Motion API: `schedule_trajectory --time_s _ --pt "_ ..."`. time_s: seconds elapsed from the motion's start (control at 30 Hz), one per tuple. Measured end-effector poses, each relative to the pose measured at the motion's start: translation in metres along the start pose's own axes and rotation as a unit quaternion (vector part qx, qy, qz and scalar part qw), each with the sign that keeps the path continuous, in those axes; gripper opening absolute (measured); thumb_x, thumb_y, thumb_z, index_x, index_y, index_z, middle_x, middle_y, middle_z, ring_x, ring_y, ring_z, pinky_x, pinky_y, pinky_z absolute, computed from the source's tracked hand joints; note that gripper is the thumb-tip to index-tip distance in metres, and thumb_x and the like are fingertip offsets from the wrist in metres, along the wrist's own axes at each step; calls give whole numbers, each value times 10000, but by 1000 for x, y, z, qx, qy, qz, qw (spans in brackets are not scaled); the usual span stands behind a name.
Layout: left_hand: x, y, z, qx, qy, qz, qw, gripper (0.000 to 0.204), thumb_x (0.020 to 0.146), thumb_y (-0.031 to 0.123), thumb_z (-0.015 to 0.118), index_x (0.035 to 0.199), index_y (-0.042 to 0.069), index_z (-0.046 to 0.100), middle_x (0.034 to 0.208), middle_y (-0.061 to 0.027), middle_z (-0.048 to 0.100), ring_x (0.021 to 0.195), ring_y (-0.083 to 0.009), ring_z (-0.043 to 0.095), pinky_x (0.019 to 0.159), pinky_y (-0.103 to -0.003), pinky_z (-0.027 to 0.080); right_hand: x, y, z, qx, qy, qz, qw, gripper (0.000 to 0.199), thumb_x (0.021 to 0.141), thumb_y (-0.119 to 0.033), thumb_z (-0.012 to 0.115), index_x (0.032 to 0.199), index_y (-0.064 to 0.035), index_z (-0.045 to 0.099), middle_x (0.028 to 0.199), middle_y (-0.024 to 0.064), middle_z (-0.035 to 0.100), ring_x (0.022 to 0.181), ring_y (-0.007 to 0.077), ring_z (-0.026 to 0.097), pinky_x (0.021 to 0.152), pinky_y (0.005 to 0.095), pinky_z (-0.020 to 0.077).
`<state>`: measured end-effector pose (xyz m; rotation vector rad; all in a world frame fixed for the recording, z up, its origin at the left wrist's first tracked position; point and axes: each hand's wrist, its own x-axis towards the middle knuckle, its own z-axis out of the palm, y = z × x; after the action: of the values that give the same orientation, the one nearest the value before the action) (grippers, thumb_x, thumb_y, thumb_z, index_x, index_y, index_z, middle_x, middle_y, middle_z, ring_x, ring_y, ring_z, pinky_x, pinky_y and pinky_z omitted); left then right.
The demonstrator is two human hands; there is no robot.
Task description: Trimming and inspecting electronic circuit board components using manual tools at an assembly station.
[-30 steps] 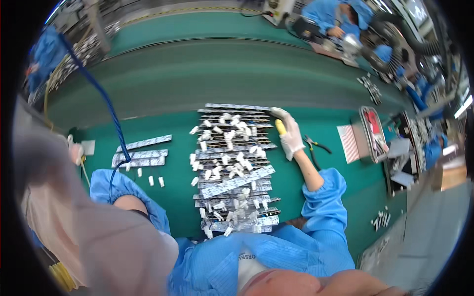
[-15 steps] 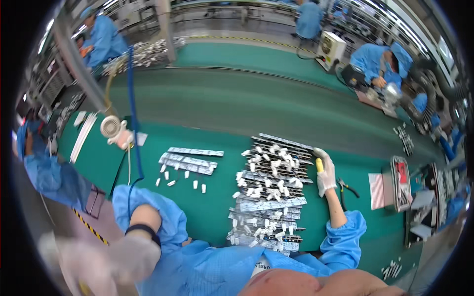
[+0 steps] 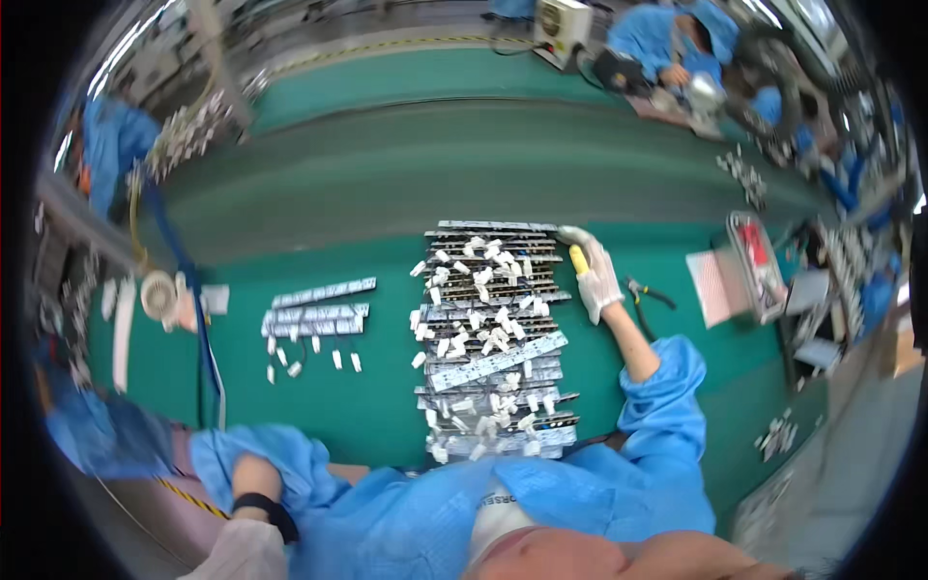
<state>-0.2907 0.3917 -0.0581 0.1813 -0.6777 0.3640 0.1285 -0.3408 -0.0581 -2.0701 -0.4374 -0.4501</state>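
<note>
Many slim circuit-board strips (image 3: 488, 305) were ranked in one column on the green worktop (image 3: 387, 396), strewn with white plug connectors (image 3: 497, 335). The strips' long axes were set mostly crosswise, left to right before the person; one light-faced strip (image 3: 498, 362) was laid aslant over the others, its right end turned away from the body.

At the column's far right corner the gloved right hand (image 3: 592, 275) was placed, its fingertips brought up against the right end of the farthest strip (image 3: 496, 226). From this hand, that strip was extended leftward, its long axis pointed roughly at the fingers. The fingers were bent, with a yellow finger cover (image 3: 578, 258) worn on one digit; whether anything was gripped could not be told. The column was more nearly approached by this hand than by the gloved left hand (image 3: 246, 553), which was held low, well apart, and cut off by the lower edge, so its grip could not be judged.

To the left, a smaller group of strips (image 3: 314, 319) was laid, with loose-hanging connectors (image 3: 337, 360) on its near side. Pliers (image 3: 641, 302) were placed just right of the right hand.
</note>
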Motion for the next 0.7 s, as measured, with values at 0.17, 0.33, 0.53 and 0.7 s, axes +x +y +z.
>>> schedule_trajectory --time_s 0.17,0.33,0.53,0.7 --pt "142 -333 22 108 110 -104 983 273 822 267 562 1035 96 569 927 -48 578 831 -199 557 739 -336 451 1 16 -6 -11 -10 -22 1000 325 930 -158 470 1216 -11 511 1167 154 588 1087 256 575 968 343 420" --pt "192 -472 -7 599 -168 -249 742 518 864 465 509 1174 55 571 1239 -161 519 1167 -341 487 1012 -454 336 2 0 -13 71 97 10 993 463 874 -49 545 1310 -1 397 1179 155 568 1119 237 552 981 352 425" --pt "149 -514 -10 730 -424 -279 457 540 726 419 646 1188 147 584 1251 -97 509 1268 -394 355 1101 -562 138 53 -13 -1 -157 48 -9 986 386 841 -102 602 1215 -117 507 1159 87 591 1035 270 588 896 361 466" --pt "157 -509 -22 705 -456 -258 479 561 795 472 575 1208 93 560 1265 -140 505 1276 -411 361 1064 -522 241 87 12 12 -245 -173 1 954 266 839 -193 575 1097 -133 595 1119 94 591 1066 299 546 930 384 432"
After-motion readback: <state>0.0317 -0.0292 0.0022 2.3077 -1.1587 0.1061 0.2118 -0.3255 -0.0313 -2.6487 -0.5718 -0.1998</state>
